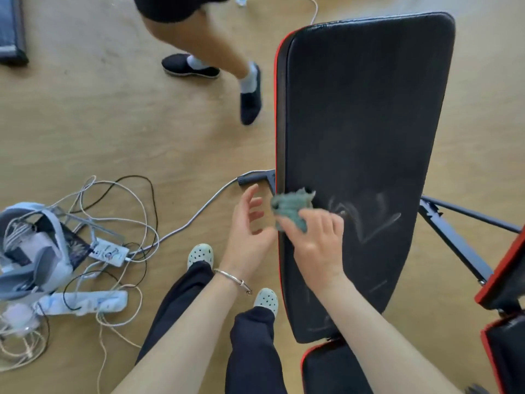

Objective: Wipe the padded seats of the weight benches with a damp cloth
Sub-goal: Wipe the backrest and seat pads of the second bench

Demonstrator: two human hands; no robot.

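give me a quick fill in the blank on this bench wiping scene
1. The right hand holds a grey-green ____ against the black bench pad.
2. The left hand holds nothing and wears a ____ on its wrist.
3. The pad's side edge is trimmed in ____.
4. A white power strip lies on the wooden ____.
Missing words: cloth, bracelet, red, floor.

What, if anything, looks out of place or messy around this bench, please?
A tangle of cables, a power strip and a headset lie loose on the floor left of the bench pad, near a passer-by's feet: a likely trip hazard. The pad shows pale smears beside the cloth.
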